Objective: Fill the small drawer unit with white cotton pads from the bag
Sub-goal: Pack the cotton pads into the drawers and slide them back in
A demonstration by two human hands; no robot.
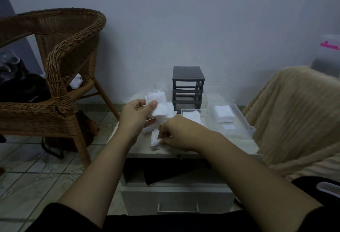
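Two bare hands are busy over the small bench (pixel 230 145), both working a heap of white cotton pads. The left hand (pixel 135 115) is raised a little above the surface, thumb and fingers pinched shut on a thick sheaf of cotton pads (pixel 157 103) that fans out above and to the right of its thumb. The right hand (pixel 177 133) sits lower and just beside it, palm down, its fingertips (pixel 161 136) closed on a few loose pads (pixel 155 140) lying on the bench at the near edge (how many, I cannot tell; they blur together).

Beyond the left hand's bundle lies the crumpled clear bag (pixel 160 89), hard to make out against the wall. Straight past the right hand stands the dark drawer unit (pixel 188 84), upright, its three bays showing open frames with no drawers in them. Just behind the right hand's knuckles sits a clear drawer (pixel 191 112) with pads in it, and further to that hand's right a second clear drawer (pixel 239 121), also holding a neat stack of pads at its far end.

Off to the left hand's side stands a wicker chair (pixel 60 62) on the tiled floor; to the right hand's side, a beige throw (pixel 298 114) drapes over something soft.
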